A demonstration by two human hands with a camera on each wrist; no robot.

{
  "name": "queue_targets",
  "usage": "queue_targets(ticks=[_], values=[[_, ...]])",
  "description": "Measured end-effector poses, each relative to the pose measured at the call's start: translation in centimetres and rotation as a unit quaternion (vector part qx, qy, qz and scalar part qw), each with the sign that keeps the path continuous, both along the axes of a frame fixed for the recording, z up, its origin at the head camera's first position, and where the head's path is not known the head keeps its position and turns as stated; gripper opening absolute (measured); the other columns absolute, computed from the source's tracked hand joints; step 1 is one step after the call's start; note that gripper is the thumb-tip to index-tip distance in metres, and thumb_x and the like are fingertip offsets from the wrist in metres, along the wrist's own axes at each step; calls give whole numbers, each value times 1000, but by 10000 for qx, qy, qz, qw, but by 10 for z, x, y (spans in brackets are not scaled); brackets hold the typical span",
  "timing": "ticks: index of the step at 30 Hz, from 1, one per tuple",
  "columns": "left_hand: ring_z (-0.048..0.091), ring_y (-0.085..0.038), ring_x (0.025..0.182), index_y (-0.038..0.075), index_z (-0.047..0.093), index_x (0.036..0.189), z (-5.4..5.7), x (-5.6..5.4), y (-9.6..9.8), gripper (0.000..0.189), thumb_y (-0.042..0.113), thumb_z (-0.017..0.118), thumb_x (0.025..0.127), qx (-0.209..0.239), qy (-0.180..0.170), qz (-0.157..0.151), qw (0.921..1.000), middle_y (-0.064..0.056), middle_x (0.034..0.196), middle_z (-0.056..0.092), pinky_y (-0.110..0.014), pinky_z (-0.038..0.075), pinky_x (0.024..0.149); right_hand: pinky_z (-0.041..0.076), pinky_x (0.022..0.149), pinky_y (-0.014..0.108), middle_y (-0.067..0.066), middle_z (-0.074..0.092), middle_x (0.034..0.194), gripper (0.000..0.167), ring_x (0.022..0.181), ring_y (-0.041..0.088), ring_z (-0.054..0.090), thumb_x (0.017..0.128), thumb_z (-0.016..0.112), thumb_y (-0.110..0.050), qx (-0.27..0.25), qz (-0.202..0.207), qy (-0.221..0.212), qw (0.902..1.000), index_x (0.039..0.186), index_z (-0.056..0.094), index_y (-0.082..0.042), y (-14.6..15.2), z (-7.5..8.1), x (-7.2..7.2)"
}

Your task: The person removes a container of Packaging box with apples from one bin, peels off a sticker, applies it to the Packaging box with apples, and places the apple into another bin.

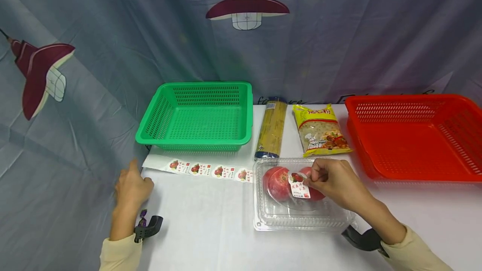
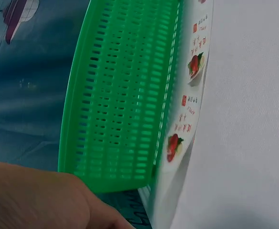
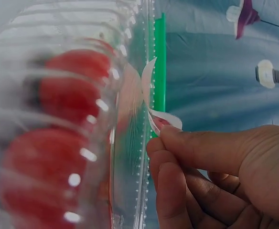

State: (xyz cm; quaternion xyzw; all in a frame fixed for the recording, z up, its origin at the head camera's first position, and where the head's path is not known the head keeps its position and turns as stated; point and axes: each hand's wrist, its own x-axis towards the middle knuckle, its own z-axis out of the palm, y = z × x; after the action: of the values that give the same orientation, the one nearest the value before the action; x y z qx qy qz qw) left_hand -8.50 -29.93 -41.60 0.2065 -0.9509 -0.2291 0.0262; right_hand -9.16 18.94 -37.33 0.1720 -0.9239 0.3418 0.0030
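Between thumb and fingertips, my right hand (image 1: 337, 183) pinches a white printed sticker (image 1: 299, 185) with a red fruit picture. The sticker overlaps the lid of a clear plastic clamshell box (image 1: 271, 218) in the head view; in the right wrist view the sticker (image 3: 164, 121) is bent, with a curled edge. Round red fruits (image 1: 279, 184) sit inside the box. My left hand (image 1: 132, 185) is off the table's left side, holding nothing, near the end of a strip of stickers (image 1: 205, 170) lying in front of the green basket (image 1: 246, 137).
Behind the box lie a long yellow packet with dark blue ends (image 1: 272, 129) and a yellow food bag (image 1: 321, 131). A red basket (image 1: 361, 154) stands at the right. A grey curtain (image 1: 320, 53) with printed lamps hangs behind the white table (image 1: 203, 229).
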Motion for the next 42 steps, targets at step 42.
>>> queue_targets(ticks=[42], values=[[16, -54, 139, 4, 45, 146, -24, -12, 65, 55, 20, 58, 95, -150, -830, -2622, 9613, -32, 152, 27, -77, 23, 97, 39, 52, 25, -15, 55, 71, 24, 59, 6, 45, 76, 85, -12, 1619, 1034, 657, 9792, 98, 78, -16, -10, -5, -7]])
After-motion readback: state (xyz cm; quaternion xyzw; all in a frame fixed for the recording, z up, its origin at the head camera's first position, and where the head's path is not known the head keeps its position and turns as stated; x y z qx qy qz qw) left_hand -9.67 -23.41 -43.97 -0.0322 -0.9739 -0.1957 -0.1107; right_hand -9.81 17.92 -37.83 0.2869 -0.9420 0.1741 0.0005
